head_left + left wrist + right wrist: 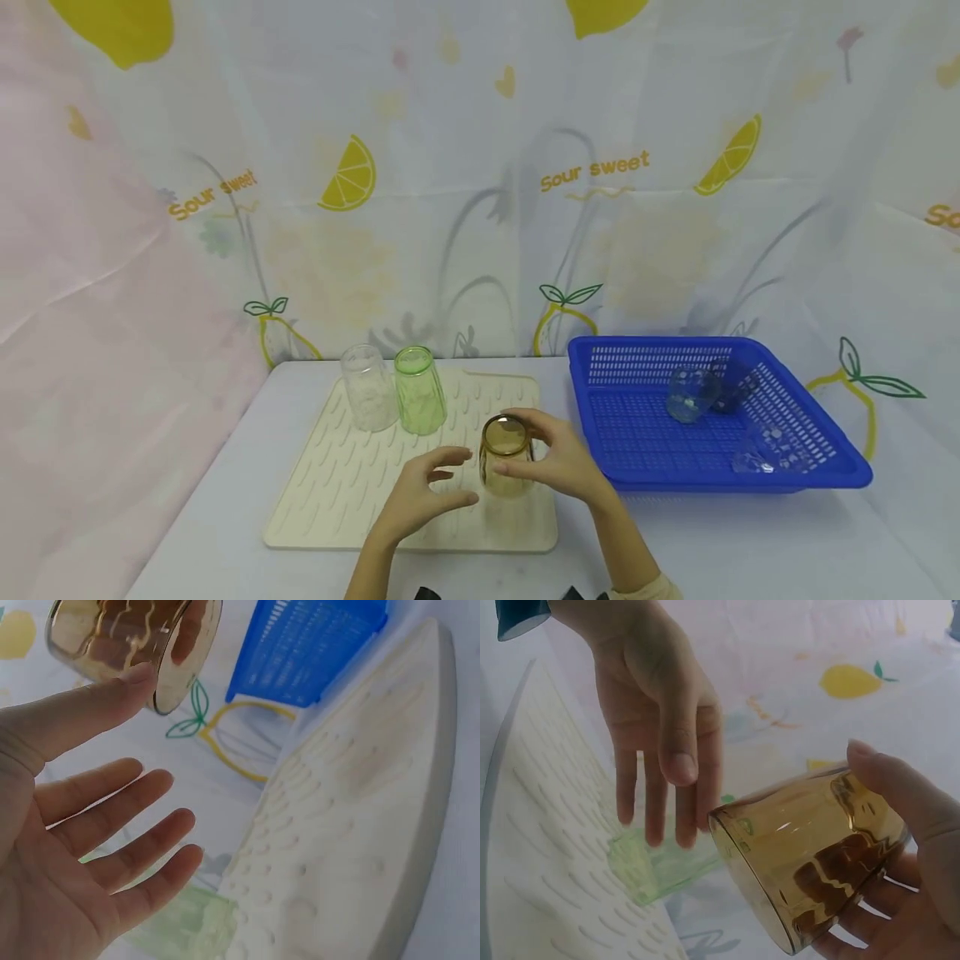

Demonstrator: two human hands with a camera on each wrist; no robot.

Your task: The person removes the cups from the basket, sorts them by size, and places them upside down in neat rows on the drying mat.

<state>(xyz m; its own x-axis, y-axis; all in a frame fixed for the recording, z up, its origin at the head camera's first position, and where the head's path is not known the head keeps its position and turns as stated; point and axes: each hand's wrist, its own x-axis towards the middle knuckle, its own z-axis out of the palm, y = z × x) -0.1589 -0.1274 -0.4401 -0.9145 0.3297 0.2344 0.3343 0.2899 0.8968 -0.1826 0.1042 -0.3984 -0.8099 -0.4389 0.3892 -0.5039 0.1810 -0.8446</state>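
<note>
My right hand (558,458) holds an amber drinking glass (802,855) by its sides, thumb and fingers curled round the base end. The glass's mouth points down toward a cream draining mat (345,500), with a gap between them in the wrist views. Just left of the glass, my left hand (423,492) has spread, loosely bent fingers and holds nothing; a gap shows between it and the glass in the head view. A green glass (421,396) and a clear glass (369,392) stand side by side at the mat's back left.
To the right of the mat, a blue plastic basket (622,479) holds clear glasses, including one glass (686,396) near its back and another glass (772,454) at the front right. A lemon-print cloth (450,208) hangs behind the white table surface (202,517).
</note>
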